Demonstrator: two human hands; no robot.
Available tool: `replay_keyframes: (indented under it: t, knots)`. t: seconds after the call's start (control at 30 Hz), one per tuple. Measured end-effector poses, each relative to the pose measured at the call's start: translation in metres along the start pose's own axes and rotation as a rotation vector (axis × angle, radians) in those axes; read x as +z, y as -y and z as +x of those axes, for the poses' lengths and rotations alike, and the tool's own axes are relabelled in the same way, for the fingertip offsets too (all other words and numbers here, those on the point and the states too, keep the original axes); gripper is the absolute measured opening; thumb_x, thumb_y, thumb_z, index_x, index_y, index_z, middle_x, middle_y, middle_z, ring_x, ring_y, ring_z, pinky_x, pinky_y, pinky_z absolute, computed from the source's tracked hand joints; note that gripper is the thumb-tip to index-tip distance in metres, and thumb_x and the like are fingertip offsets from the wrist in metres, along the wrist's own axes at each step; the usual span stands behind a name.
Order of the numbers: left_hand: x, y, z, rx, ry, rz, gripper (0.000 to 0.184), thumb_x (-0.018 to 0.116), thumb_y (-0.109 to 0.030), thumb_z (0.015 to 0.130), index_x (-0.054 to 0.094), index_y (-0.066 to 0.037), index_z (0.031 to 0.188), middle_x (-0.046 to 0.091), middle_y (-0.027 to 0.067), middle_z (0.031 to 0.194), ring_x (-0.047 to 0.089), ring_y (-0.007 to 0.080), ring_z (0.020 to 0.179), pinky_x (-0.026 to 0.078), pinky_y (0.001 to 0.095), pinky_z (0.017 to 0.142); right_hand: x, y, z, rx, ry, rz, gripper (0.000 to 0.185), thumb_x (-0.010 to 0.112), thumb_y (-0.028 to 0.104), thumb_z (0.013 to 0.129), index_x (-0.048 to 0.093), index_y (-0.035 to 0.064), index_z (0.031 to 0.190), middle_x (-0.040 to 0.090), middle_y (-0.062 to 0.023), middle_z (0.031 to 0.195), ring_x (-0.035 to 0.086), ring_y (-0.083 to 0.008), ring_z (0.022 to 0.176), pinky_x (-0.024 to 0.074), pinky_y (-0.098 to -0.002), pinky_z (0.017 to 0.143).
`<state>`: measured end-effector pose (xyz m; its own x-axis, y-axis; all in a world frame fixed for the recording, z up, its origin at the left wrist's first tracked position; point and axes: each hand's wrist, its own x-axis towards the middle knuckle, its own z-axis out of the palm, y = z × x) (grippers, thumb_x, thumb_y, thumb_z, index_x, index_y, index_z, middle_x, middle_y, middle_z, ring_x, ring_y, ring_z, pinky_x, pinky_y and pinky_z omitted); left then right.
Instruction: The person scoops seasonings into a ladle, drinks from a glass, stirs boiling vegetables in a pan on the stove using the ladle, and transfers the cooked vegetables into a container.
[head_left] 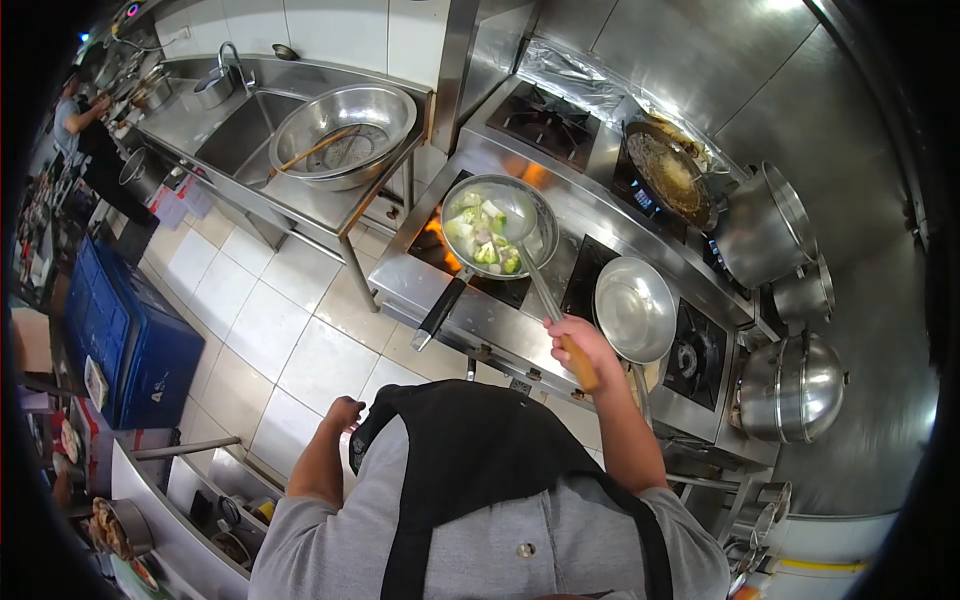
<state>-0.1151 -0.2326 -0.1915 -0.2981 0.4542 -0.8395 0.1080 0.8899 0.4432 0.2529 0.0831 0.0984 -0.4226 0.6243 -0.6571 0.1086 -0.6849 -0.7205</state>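
Note:
My right hand (580,345) is closed round the wooden handle of a long ladle (545,290), whose metal end reaches into a wok (538,205). Green and white vegetable pieces (482,232) lie in the left part of this wok. Orange flames show at the burner beneath it. The wok's black handle (440,312) points down-left, with no hand on it. My left hand (345,412) hangs beside my body, away from the stove, its fingers curled with nothing visible in them. Right of the ladle, an empty metal pan (635,308) rests on the stove.
A dark pan of bubbling oil (668,172) stands at the back burner, near a tall pot (760,230) and a domed steamer (795,390). Large metal bowls (345,125) sit beside the sink (245,130). A blue cooler (135,340) stands at left; a person (85,130) is farther back.

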Motion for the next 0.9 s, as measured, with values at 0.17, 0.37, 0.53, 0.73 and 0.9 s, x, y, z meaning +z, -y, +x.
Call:
replay_keyframes:
  t: [0.17, 0.37, 0.53, 0.73, 0.9]
  knots:
    - [-0.003, -0.005, 0.010, 0.017, 0.011, -0.069, 0.035, 0.060, -0.029, 0.091, 0.061, 0.003, 0.104, 0.067, 0.0133, 0.083, 0.068, 0.0237, 0.063, 0.055, 0.0380, 0.049, 0.005, 0.002, -0.018, 0.104, 0.082, 0.122, 0.018, 0.064, 0.009, 0.080, 0.057, 0.0065, 0.097, 0.051, -0.0013, 0.063, 0.042, -0.0110, 0.042, 0.0311, -0.0246, 0.037]
    - [-0.009, -0.020, 0.005, 0.036, 0.007, -0.040, 0.034, 0.060, -0.029, 0.093, 0.061, 0.003, 0.104, 0.067, 0.0132, 0.083, 0.067, 0.0228, 0.063, 0.056, 0.0371, 0.050, 0.004, 0.003, -0.038, 0.112, 0.074, 0.064, 0.018, 0.064, 0.012, 0.081, 0.057, 0.0110, 0.098, 0.051, 0.0017, 0.064, 0.044, -0.0095, 0.041, 0.0264, -0.0239, 0.033]
    - [-0.011, -0.012, 0.016, -0.004, 0.047, -0.050, 0.034, 0.060, -0.030, 0.093, 0.061, 0.002, 0.105, 0.067, 0.0125, 0.084, 0.066, 0.0222, 0.063, 0.056, 0.0376, 0.051, 0.012, -0.002, -0.032, 0.046, -0.005, 0.114, 0.019, 0.066, 0.008, 0.081, 0.055, 0.0014, 0.096, 0.051, -0.0063, 0.069, 0.047, -0.0140, 0.050, 0.0378, -0.0269, 0.041]
    - [-0.010, -0.003, 0.025, 0.055, 0.031, -0.026, 0.035, 0.060, -0.031, 0.093, 0.062, 0.001, 0.107, 0.067, 0.0120, 0.084, 0.067, 0.0224, 0.064, 0.054, 0.0370, 0.048, 0.004, -0.004, -0.047, 0.001, -0.004, -0.190, 0.014, 0.061, 0.007, 0.082, 0.055, 0.0020, 0.094, 0.048, -0.0051, 0.068, 0.051, -0.0139, 0.052, 0.0415, -0.0310, 0.041]
    - [-0.013, 0.025, 0.058, 0.300, 0.123, 0.245, 0.034, 0.060, -0.030, 0.093, 0.062, 0.000, 0.109, 0.067, 0.0117, 0.083, 0.067, 0.0231, 0.063, 0.057, 0.0387, 0.050, -0.015, -0.033, -0.003, -0.323, -0.306, -0.986, 0.021, 0.059, 0.009, 0.078, 0.051, -0.0040, 0.092, 0.058, -0.0250, 0.076, 0.059, -0.0392, 0.062, 0.0509, -0.0467, 0.062]
